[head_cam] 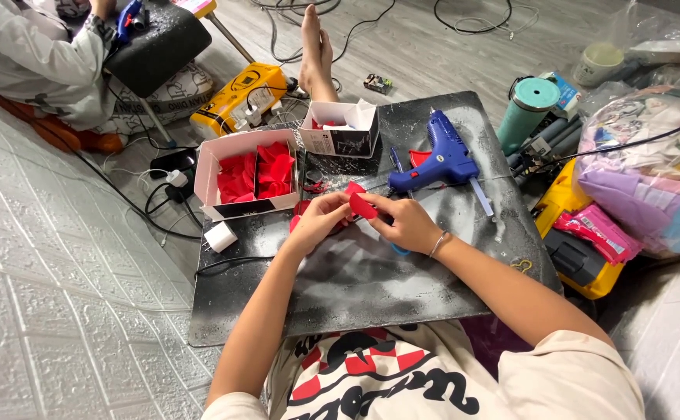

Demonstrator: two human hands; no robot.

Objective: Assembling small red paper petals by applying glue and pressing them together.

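Note:
A small red fabric piece (361, 205) sits pinched between my two hands over a black work board (371, 288). My left hand (320, 222) grips its left side. My right hand (407, 222), with a bracelet at the wrist, holds its right side. More red scraps (302, 208) lie on the board just under my left hand. A blue glue gun (442, 155) rests on the board just beyond my right hand, its nozzle pointing left.
A white box of red fabric pieces (250, 177) and a smaller white box (341, 128) stand at the board's far left. A teal tumbler (528, 111), yellow cases (240, 95) and a bag of coloured cloth (651, 187) surround it. Another person (36, 62) sits far left.

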